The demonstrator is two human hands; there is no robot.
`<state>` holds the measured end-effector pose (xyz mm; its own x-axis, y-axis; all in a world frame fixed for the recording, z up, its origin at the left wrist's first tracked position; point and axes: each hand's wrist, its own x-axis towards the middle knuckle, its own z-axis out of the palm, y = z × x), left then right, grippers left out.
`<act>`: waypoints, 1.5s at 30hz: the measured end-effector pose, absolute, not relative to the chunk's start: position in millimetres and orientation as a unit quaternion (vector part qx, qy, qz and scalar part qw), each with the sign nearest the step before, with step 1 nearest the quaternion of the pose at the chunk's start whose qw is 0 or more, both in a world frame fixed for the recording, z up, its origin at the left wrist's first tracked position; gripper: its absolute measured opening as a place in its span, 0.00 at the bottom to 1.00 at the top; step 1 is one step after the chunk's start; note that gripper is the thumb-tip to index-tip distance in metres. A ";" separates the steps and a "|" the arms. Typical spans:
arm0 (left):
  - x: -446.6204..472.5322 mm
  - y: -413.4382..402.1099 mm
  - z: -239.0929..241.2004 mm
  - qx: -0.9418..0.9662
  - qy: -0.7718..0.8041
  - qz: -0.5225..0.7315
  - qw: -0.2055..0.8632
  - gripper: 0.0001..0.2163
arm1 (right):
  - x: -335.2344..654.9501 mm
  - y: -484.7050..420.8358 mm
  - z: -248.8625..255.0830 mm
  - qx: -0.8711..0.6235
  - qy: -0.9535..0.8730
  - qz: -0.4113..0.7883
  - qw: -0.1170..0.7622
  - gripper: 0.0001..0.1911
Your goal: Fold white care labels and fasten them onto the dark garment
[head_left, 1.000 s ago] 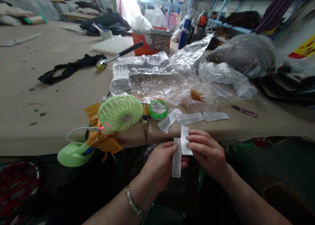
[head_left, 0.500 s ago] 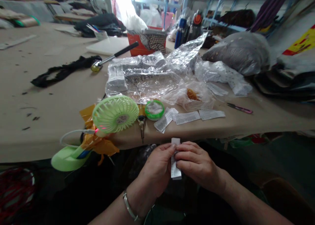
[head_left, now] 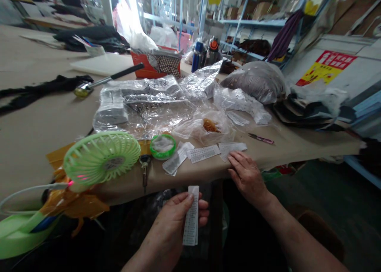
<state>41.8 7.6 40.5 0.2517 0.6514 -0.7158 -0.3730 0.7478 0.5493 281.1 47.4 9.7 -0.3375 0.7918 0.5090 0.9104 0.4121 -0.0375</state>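
Note:
Just below the table edge, my left hand pinches narrow printed paper labels, held upright between thumb and fingers. My right hand reaches over the edge, fingers stretched out, its fingertips at the rightmost printed label on the table. Left of that label lie another printed label and an overlapping pile of labels. A green round tub with white filling stands beside the pile.
A green fan is taped at the table edge, with a soldering-iron-like tool beside it. Behind are clear plastic bags, a bag with orange rubber bands and pink-handled thread snips. A metal-headed hammer-like tool lies at left.
My right hand has left the held labels and moved up and right to the label on the table. My left hand still holds its labels. The view has turned right.

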 end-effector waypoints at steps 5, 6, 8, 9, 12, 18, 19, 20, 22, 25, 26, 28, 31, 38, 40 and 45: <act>41.0 9.1 38.6 0.148 0.503 0.328 0.786 0.05 | 290.3 44.7 9.9 -0.488 -0.794 -0.084 0.353 0.10; 40.7 9.2 38.1 0.150 0.501 0.328 0.787 0.05 | 287.6 42.5 12.8 -0.483 -0.788 -0.063 0.377 0.10; 40.7 8.9 37.5 0.146 0.499 0.331 0.788 0.05 | 273.8 34.0 19.8 -0.466 -0.778 -0.014 0.421 0.10; 40.8 8.6 37.5 0.142 0.496 0.332 0.789 0.05 | 262.9 27.8 23.1 -0.448 -0.778 0.011 0.440 0.11; 41.2 7.3 37.5 0.133 0.460 0.355 0.803 0.05 | 222.4 5.9 27.4 -0.347 -0.817 0.081 0.452 0.10; 37.2 2.5 33.1 0.088 0.414 0.435 0.795 0.04 | 175.7 -15.0 7.2 -0.273 -0.870 0.079 0.404 0.07; 35.9 1.7 32.3 0.087 0.413 0.438 0.794 0.05 | 174.5 -14.9 4.4 -0.273 -0.872 0.076 0.398 0.07; 34.7 1.0 31.8 0.087 0.411 0.438 0.795 0.05 | 174.2 -14.4 2.7 -0.272 -0.875 0.074 0.394 0.07; 32.6 -0.1 32.0 0.085 0.405 0.439 0.798 0.05 | 174.9 -13.1 2.5 -0.268 -0.878 0.069 0.390 0.06; 30.2 -1.5 34.1 0.084 0.391 0.443 0.803 0.06 | 175.8 -11.6 6.1 -0.262 -0.883 0.068 0.385 0.06; 29.5 -2.1 34.6 0.088 0.385 0.442 0.805 0.06 | 175.8 -11.4 7.3 -0.260 -0.884 0.070 0.381 0.06; 28.4 -3.4 34.6 0.103 0.378 0.437 0.810 0.07 | 175.4 -11.3 9.1 -0.262 -0.888 0.076 0.369 0.06; 26.7 -5.1 32.0 0.124 0.380 0.424 0.813 0.08 | 174.5 -12.6 11.1 -0.267 -0.893 0.094 0.351 0.07; 21.9 -5.4 33.8 0.134 0.411 0.381 0.817 0.08 | 182.5 -15.5 14.4 -0.357 -0.808 0.213 0.417 0.13; 21.3 -5.7 37.3 0.153 0.436 0.352 0.814 0.08 | 184.5 -11.2 15.6 -0.450 -0.722 0.291 0.438 0.10; 21.9 -9.2 41.9 0.212 0.441 0.319 0.811 0.08 | 175.6 3.5 21.4 -0.508 -0.573 0.528 0.369 0.09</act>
